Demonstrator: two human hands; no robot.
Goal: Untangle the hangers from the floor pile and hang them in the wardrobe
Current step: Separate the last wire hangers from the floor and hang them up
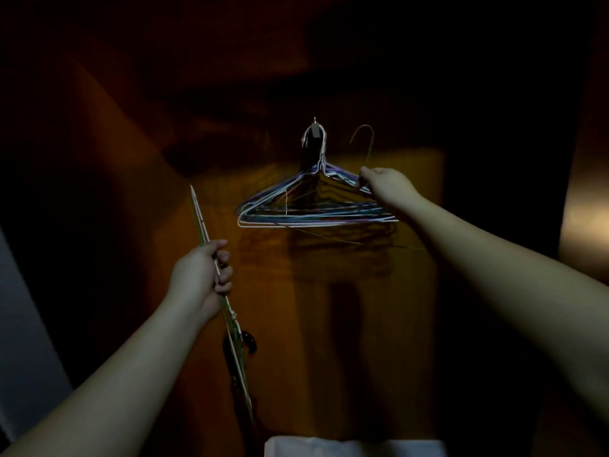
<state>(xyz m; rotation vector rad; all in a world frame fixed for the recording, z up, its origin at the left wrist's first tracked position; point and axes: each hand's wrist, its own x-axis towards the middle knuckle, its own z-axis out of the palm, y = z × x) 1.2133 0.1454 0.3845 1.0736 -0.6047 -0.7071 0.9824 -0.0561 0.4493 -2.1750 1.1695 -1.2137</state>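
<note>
One light, springy wire hanger [364, 150] pinched at its neck in our right hand [387, 186], beside the hook [315, 131]; our left hand [201, 272] grips more hangers [211, 245].

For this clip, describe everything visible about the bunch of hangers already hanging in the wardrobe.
The bunch of hangers is a stack of thin wire hangers, white, blue and purple, that looks like coated metal. Their hooks gather on one hook or peg against the brown wardrobe back, and the triangular frames fan slightly apart, tilted a little. The right hand reaches in at their right shoulder, pinching an olive wire hanger whose hook stands free beside theirs. Whether it touches the bunch cannot be told.
</note>
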